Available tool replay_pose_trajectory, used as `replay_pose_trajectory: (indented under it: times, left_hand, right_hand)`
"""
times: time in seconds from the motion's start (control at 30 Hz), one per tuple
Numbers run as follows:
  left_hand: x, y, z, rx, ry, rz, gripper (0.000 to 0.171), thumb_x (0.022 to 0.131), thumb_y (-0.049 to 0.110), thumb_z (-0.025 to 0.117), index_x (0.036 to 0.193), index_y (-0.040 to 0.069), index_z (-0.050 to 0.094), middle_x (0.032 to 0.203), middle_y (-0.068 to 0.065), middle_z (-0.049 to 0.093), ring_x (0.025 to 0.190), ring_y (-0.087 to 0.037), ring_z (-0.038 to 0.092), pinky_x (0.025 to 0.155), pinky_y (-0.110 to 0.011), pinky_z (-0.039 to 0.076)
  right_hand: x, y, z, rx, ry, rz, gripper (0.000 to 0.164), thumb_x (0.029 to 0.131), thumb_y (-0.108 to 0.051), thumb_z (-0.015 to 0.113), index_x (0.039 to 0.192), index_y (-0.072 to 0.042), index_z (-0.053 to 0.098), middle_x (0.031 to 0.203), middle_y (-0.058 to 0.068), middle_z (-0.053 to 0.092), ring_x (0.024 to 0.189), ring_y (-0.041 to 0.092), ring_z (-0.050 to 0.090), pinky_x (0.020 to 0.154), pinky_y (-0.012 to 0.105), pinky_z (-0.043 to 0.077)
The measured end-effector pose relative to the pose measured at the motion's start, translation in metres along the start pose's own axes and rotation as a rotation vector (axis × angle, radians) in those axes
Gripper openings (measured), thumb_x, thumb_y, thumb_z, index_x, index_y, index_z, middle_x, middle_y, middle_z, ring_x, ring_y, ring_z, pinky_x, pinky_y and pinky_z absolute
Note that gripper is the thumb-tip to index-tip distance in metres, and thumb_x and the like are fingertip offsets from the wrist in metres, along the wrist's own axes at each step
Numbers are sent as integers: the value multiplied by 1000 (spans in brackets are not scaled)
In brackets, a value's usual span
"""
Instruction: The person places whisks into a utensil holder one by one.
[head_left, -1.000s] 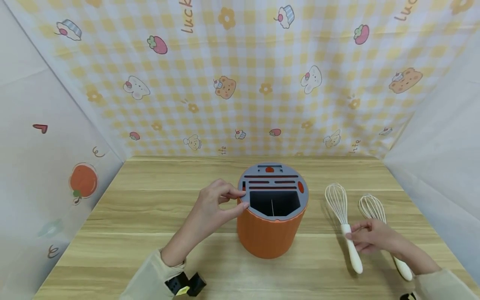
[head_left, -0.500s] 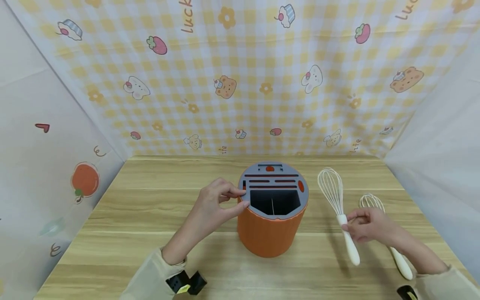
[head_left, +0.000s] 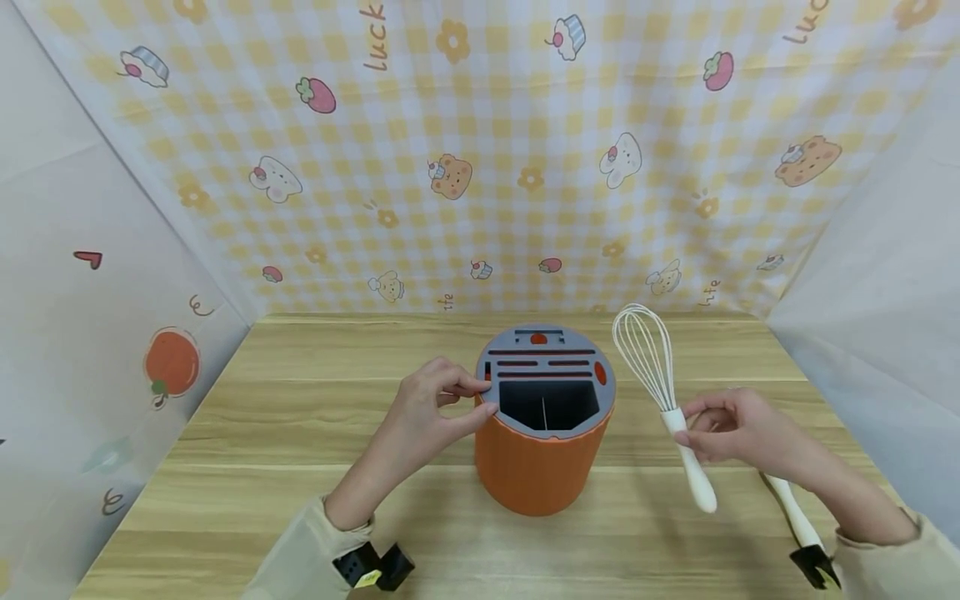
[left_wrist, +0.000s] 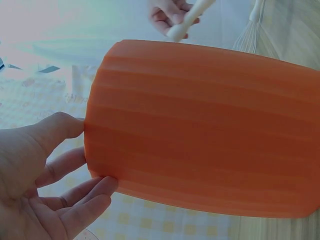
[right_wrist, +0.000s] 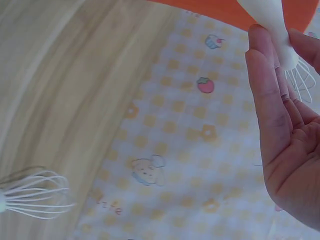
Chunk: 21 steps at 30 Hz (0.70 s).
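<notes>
An orange round utensil holder [head_left: 536, 471] with a grey slotted lid [head_left: 555, 354] stands upright on the table. My left hand [head_left: 435, 404] grips the lid's left edge with thumb and fingertips; in the left wrist view its fingers [left_wrist: 102, 187] bend against the orange wall. My right hand [head_left: 738, 429] pinches the upper handle of a white whisk [head_left: 696, 477], held above the table right of the holder. The whisk tilts, wires up and to the left. A second white whisk [head_left: 797, 515] lies on the table, partly hidden behind my right hand and forearm.
The wooden table [head_left: 322, 367] meets a yellow checked cloth [head_left: 495, 217] at its back edge. White sheets [head_left: 885, 300] close off both sides. In the right wrist view, the second whisk's wires [right_wrist: 37, 195] lie flat on the wood.
My right hand has lifted the whisk off the table and carried it up and left, closer to the holder. My left hand stays on the holder's edge.
</notes>
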<state>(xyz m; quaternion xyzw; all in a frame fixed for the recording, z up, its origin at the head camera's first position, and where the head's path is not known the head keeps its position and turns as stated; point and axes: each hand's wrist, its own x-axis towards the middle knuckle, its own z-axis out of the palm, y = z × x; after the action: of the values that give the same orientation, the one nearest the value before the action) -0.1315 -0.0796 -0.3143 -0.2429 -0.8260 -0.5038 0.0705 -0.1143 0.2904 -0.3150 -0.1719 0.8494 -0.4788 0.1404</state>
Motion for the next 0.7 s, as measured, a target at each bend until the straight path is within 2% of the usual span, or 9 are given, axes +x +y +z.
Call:
replay_pose_trajectory:
  times: [0.3, 0.5, 0.7]
  left_hand:
    - [0, 0, 0, -10, 3, -15, 14, 76, 15, 75, 89, 14, 69, 89, 3, 57, 86, -12, 57, 79, -25, 52]
    - [-1, 0, 0, -27, 5, -15, 14, 76, 14, 76, 89, 13, 69, 89, 3, 57, 86, -13, 57, 80, -24, 51]
    - [0, 0, 0, -29, 3, -7, 14, 76, 14, 75, 88, 13, 69, 90, 4, 58, 86, -13, 56, 80, -25, 51]
  right_hand:
    - [6, -36, -2, -118, 28, -105, 20, 85, -5, 64, 99, 8, 60, 74, 2, 65, 64, 14, 64, 58, 31, 55]
    - [15, -59, 0, -208, 21, -143, 20, 84, -10, 67, 98, 3, 62, 74, -2, 65, 65, 12, 64, 60, 26, 54]
    - [25, -81, 2, -243, -2, -174, 20, 83, -13, 68, 98, 0, 63, 73, -5, 65, 66, 11, 64, 63, 25, 53]
